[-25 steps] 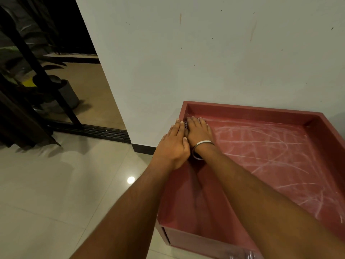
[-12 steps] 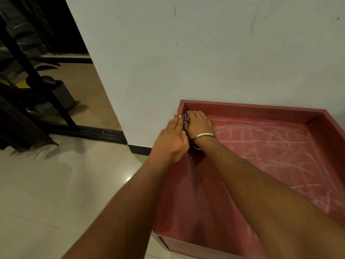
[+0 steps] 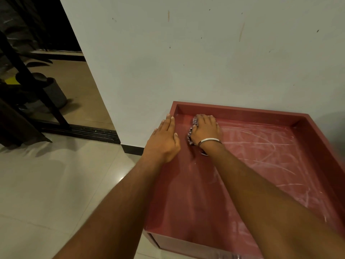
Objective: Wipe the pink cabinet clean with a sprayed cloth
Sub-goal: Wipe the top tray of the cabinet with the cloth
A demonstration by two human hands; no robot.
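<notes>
The pink cabinet [image 3: 242, 112] stands against the white wall, its top a shallow tray with raised rims and white streaks across the floor of it. My right hand [image 3: 206, 128], with a metal bangle at the wrist, presses a patterned cloth [image 3: 190, 134] flat into the far left corner of the tray. Only the cloth's left edge shows from under the hand. My left hand [image 3: 165, 139] rests flat, fingers straight, on the cabinet's left rim beside it.
The white wall [image 3: 205, 53] rises right behind the cabinet. Pale floor tiles [image 3: 56, 184] spread to the left. A dark doorway with a sliding track [image 3: 89, 132], a black frame and a grey bin [image 3: 56, 92] lies at the far left.
My right hand has shifted a little to the right, away from my left hand, and more of the cloth's edge now shows. The left hand stays on the rim.
</notes>
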